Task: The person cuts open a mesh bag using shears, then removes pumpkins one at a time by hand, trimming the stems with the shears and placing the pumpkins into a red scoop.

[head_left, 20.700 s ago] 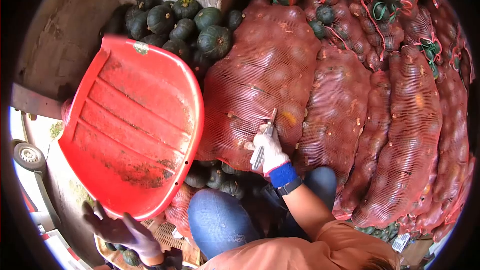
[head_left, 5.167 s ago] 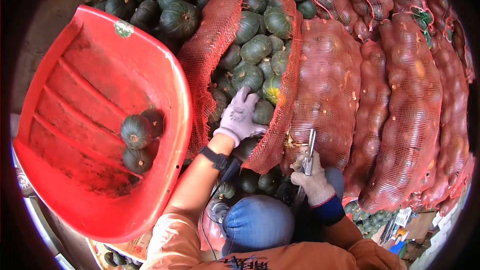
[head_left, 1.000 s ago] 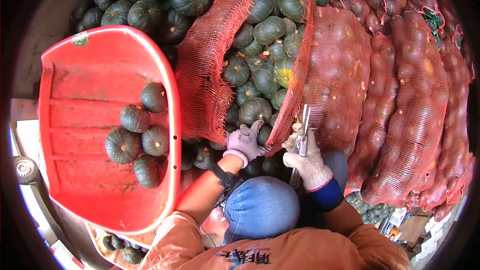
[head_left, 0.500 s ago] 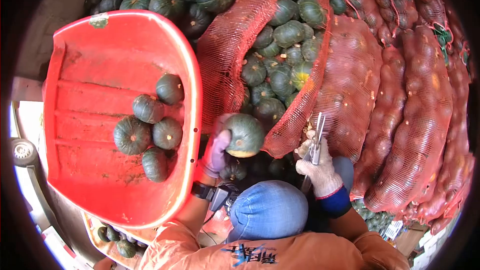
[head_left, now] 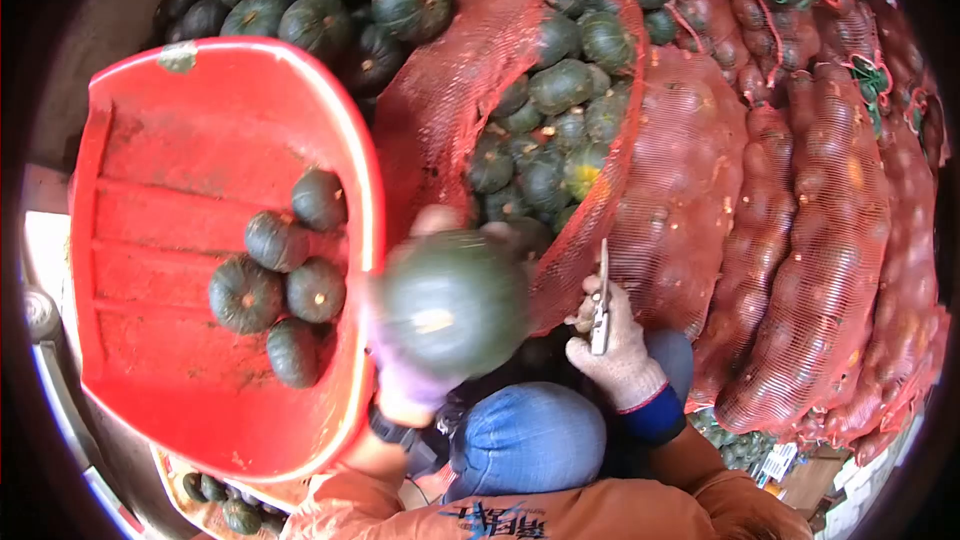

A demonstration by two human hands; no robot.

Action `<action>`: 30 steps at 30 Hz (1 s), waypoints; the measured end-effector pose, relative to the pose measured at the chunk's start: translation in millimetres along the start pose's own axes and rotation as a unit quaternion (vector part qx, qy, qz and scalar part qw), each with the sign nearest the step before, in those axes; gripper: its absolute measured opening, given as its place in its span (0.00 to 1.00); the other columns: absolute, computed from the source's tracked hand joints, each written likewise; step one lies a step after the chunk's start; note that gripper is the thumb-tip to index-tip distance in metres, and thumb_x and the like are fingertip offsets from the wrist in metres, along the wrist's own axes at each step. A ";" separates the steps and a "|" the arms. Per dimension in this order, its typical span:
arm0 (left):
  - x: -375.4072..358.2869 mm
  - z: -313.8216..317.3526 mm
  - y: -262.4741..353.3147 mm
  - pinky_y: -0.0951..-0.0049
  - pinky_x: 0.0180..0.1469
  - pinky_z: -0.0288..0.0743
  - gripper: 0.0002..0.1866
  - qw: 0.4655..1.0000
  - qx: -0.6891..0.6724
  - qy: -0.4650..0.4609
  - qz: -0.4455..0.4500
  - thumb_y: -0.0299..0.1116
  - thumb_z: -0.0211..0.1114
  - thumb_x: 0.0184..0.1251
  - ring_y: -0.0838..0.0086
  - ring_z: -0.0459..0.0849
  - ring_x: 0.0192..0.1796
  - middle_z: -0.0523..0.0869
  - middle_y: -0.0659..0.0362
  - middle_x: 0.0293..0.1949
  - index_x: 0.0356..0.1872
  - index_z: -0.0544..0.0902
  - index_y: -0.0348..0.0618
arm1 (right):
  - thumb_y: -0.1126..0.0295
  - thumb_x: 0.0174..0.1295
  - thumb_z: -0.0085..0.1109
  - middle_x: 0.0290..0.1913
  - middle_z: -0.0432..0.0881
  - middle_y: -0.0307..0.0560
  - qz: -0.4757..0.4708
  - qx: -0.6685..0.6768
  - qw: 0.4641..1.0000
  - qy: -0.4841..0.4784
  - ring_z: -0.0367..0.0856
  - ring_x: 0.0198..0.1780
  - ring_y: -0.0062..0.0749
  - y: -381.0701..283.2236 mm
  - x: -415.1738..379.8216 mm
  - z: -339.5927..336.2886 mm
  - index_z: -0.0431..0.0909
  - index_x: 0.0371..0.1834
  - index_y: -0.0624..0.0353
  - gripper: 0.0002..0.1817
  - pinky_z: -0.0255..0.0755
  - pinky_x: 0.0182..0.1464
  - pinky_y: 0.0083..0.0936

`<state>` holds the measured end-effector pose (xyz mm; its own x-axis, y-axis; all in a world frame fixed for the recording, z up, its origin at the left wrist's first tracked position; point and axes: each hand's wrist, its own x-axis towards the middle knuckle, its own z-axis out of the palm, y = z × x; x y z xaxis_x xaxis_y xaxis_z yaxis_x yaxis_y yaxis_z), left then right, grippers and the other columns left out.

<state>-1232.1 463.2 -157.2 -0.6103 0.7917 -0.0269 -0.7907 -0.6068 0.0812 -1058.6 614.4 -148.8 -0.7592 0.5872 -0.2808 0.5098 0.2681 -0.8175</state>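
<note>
In my left hand (head_left: 405, 365), gloved in purple and blurred by motion, is a round dark green pumpkin (head_left: 460, 305) with a pale spot on its skin. The fingers wrap its far side and the palm supports it from below. It is lifted close to the camera, just right of the red scoop's (head_left: 372, 210) rim. My right hand (head_left: 622, 360), in a whitish knit glove with a blue cuff, grips a pair of pruning shears (head_left: 600, 318), blades pointing away from me. Right before it lies an opened red mesh bag (head_left: 430, 100) with many green pumpkins (head_left: 560, 85) showing.
Several pumpkins (head_left: 246, 295) sit inside the scoop toward its right side. Behind it is a pile of loose pumpkins (head_left: 412, 5). Filled red mesh sacks (head_left: 815, 250) line the right side. A tray with small pumpkins (head_left: 240, 515) stands at lower left.
The pumpkin in my left hand has come up toward the camera and turned, showing its pale spot. My right hand has shifted slightly left, and the shears' blades now look closer together.
</note>
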 end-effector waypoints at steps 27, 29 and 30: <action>194.2 -70.2 -63.7 0.60 0.59 0.79 0.22 0.987 0.106 0.109 0.047 0.36 0.65 0.67 0.65 0.83 0.56 0.83 0.54 0.55 0.60 0.74 0.42 | 0.89 0.44 0.59 0.38 0.71 0.34 0.128 0.222 0.960 0.115 0.76 0.42 0.24 72.6 12.5 -86.0 0.62 0.63 0.52 0.39 0.78 0.50 0.27; 175.3 -64.0 -59.1 0.56 0.62 0.78 0.25 0.993 0.062 0.087 0.042 0.39 0.66 0.67 0.61 0.82 0.59 0.81 0.53 0.59 0.63 0.73 0.43 | 0.89 0.43 0.59 0.39 0.72 0.35 0.148 0.335 0.924 0.113 0.76 0.42 0.26 84.9 18.6 -80.5 0.62 0.64 0.53 0.40 0.77 0.49 0.27; 169.9 -59.5 -57.5 0.53 0.63 0.78 0.27 0.996 0.038 0.072 0.038 0.40 0.66 0.67 0.59 0.81 0.61 0.80 0.52 0.61 0.64 0.72 0.44 | 0.89 0.43 0.59 0.39 0.72 0.35 0.154 0.359 0.914 0.112 0.77 0.42 0.27 78.9 22.3 -78.4 0.62 0.64 0.53 0.40 0.77 0.48 0.27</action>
<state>-1293.2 628.4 -225.8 -0.6737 0.7213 -0.1608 -0.7389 -0.6537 0.1632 -1003.5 708.6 -180.1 -0.4820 0.7125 -0.5099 0.2273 -0.4603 -0.8582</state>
